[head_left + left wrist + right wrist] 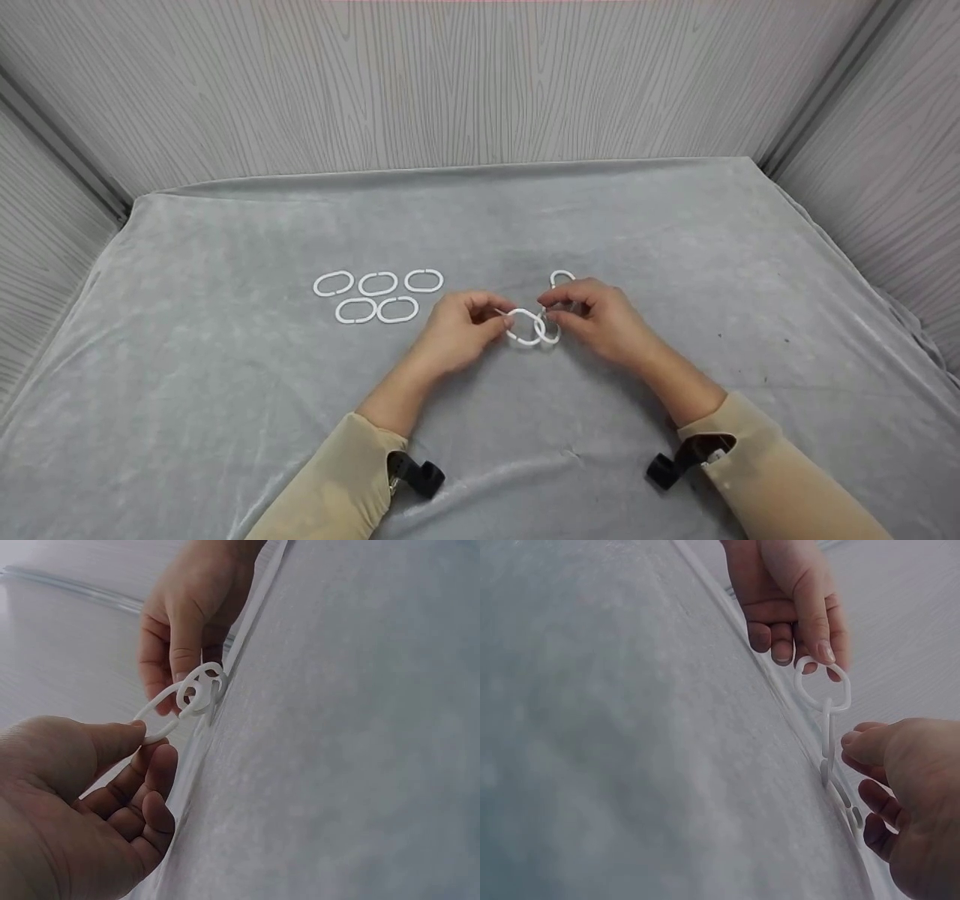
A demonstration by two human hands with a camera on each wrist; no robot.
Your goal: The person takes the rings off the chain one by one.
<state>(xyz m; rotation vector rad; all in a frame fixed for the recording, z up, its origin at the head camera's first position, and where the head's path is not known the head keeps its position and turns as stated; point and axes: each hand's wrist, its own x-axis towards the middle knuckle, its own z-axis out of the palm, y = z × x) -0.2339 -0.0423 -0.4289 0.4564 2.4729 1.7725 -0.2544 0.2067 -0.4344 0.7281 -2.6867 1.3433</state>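
My left hand (461, 330) pinches the near end of a white oval plastic link (523, 343) between thumb and forefinger. Through it passes a second white link (553, 341), which my right hand (609, 322) has its curved fingertips beside. The right wrist view shows a narrow gap between those fingertips and the second link (826, 735). More of the chain (844, 796) runs on below that link. Past the right fingers, the end of a link (562, 273) shows at the back; the hand hides part of the chain.
Several loose white oval links lie left of the hands in two rows, among them one nearest the left hand (397, 321). A grey cloth (225, 390) covers the table. Grey wood-grain panels (450, 82) stand behind and at both sides.
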